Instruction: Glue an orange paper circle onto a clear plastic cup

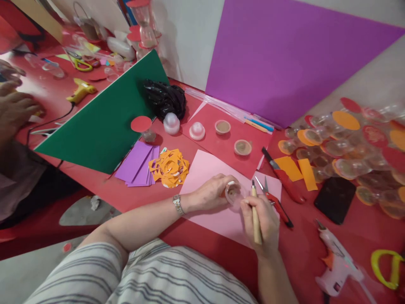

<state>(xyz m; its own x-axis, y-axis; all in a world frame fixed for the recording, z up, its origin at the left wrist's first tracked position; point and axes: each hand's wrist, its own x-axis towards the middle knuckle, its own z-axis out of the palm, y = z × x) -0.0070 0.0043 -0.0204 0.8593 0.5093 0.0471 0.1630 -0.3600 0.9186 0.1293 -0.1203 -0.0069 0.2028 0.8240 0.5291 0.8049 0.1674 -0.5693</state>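
Over a pink sheet of paper point(205, 173), my left hand point(210, 193) grips a small clear plastic cup point(233, 195) by its side, the cup tilted toward me. My right hand point(264, 221) is closed around a wooden-handled tool point(256, 228), its handle slanting up to a dark end. The right fingertips meet the cup's near right edge; whether they pinch it too, I cannot tell. Just beyond the right hand lie red-handled scissors point(278, 207). Two small cups with brown contents, one of them this cup point(243, 147), stand farther back beside a domed clear piece point(197, 131).
Orange paper cutouts point(169, 168) and purple strips point(134, 166) lie left, before a green board point(107, 114). At right are a box cutter point(284, 179), a black phone point(335, 199), a glue gun point(340, 264) and stacked clear cups point(341, 147). Another person's hands point(15, 101) show far left.
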